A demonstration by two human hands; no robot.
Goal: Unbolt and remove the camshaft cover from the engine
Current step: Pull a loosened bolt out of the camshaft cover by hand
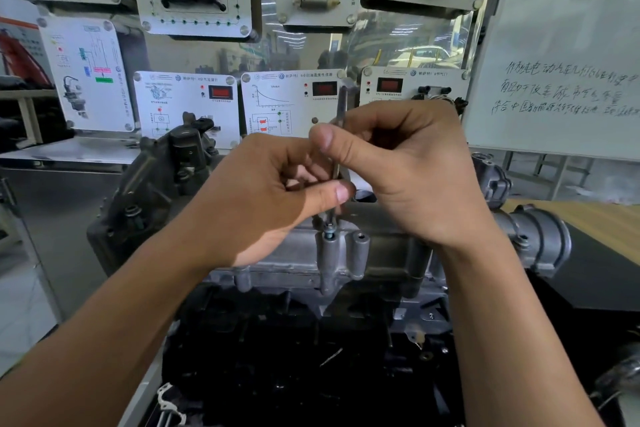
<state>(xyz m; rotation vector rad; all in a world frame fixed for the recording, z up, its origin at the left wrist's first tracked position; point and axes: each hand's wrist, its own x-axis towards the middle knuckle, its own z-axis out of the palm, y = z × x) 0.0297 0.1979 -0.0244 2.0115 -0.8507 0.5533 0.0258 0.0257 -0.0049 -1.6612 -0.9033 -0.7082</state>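
Both hands meet over the middle of the engine, each curled around a thin upright metal tool (pixel 341 114). The right hand (pixel 408 177) pinches the shaft between thumb and bent fingers, high up; the left hand (pixel 263 198) grips it lower down, thumb pressed across the front. Most of the shaft is buried inside the two fists, so its kind cannot be told; only the top end above the right hand and a short stretch below the left thumb show. That lower end runs down to a bolt (pixel 329 230) whose head stands proud of a boss on the grey camshaft cover (pixel 298 253). The cover sits in place on the engine, just under the hands, which hide much of its top face. Below it the engine body (pixel 294 357) is dark and hard to read. Behind stand white instrument panels (pixel 188 107), slightly blurred, and a whiteboard (pixel 561 55) at the right, cut off by the frame edge.
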